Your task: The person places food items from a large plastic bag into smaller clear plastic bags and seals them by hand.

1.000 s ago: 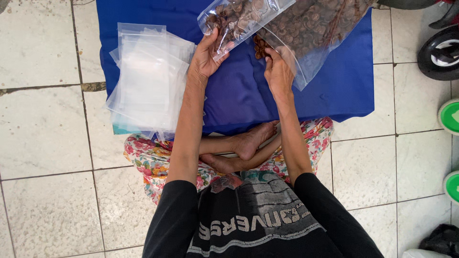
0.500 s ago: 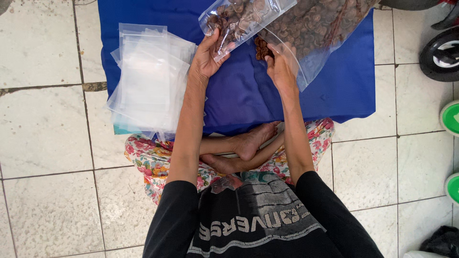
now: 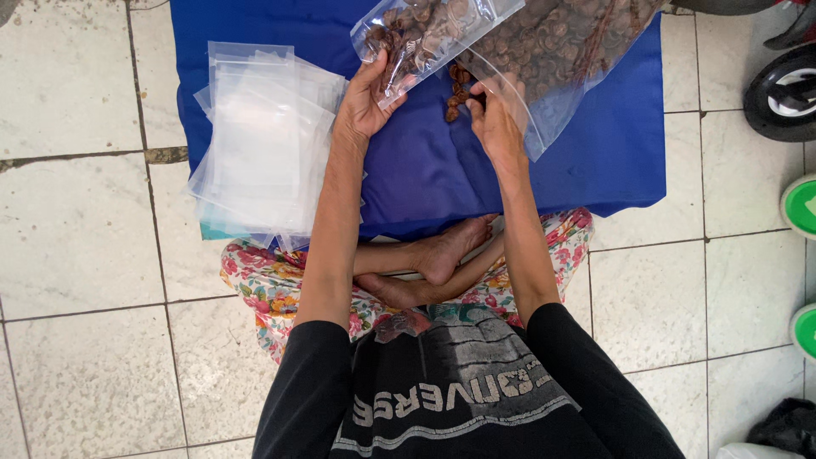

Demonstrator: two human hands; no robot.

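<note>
The person sits cross-legged on the tiled floor with a blue cloth spread out in front. The left hand holds a small clear bag partly filled with brown dried pieces, thumb and fingers pinched on its lower edge so it tilts up and away over the cloth. The right hand sits at the mouth of a big clear bag full of the same brown pieces, fingers curled and pressed together around a small clump of them; how firmly it grips I cannot tell. Compared with half a second ago, little has changed: the small bag stays at the same tilt in the left hand, and the right hand has stayed at the edge of the big bag, perhaps a touch lower, with the loose pieces still between the two bags. A stack of empty clear bags lies just beside the left forearm, half on the cloth and half on the floor, unmoved. A dark wheel sits at the right edge.
</note>
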